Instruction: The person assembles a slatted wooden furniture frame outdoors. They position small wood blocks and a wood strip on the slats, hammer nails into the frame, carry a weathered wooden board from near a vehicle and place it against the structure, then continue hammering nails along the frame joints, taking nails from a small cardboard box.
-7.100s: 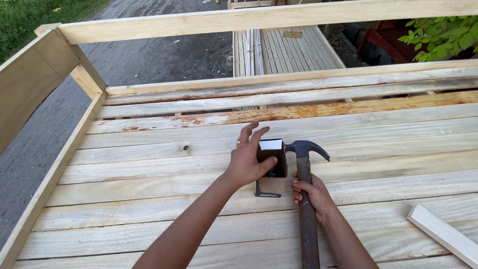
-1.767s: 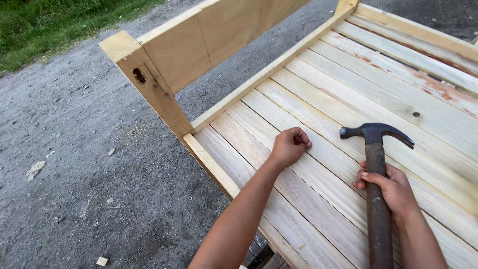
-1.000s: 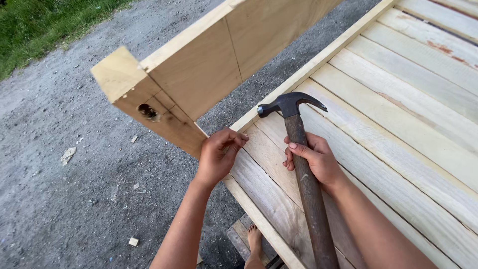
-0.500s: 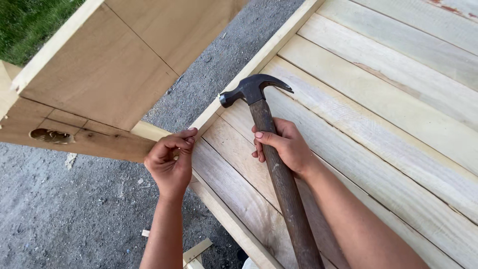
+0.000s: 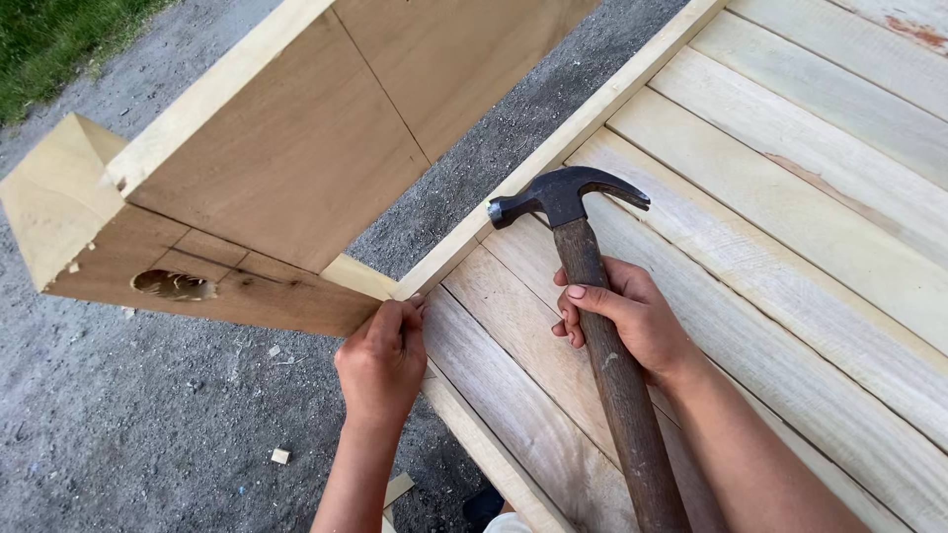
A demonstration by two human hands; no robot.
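Pine deck: pale wooden slats [image 5: 790, 197] run side by side across the frame, filling the right half of the view; you work at its left corner.
Side panel: a broad wooden board [image 5: 296, 138] stands on edge along the left side, fixed to a thick corner post [image 5: 197, 286] with a dark knot hole in it.
Edge rail: a narrow strip [image 5: 553, 148] borders the slats and meets the post just where your left fingers sit.
Ground: grey gravel [image 5: 118, 415] lies below, with small wood chips on it.
Hammer: the claw hammer [image 5: 583, 257] lies along the slats, its dark steel head pointing at the corner, just short of it.
Right hand: your right hand [image 5: 632, 321] is wrapped shut around the wooden handle, high up near the head.
Left hand: your left hand [image 5: 383, 357] is pinched closed at the joint between post and rail; whether it holds a nail you cannot tell, the fingers hide it.
Step in hand: by the look of it, you are setting up a strike at this corner joint.
Next move: it calls for a short, light tap, fingers kept low and clear of the face.
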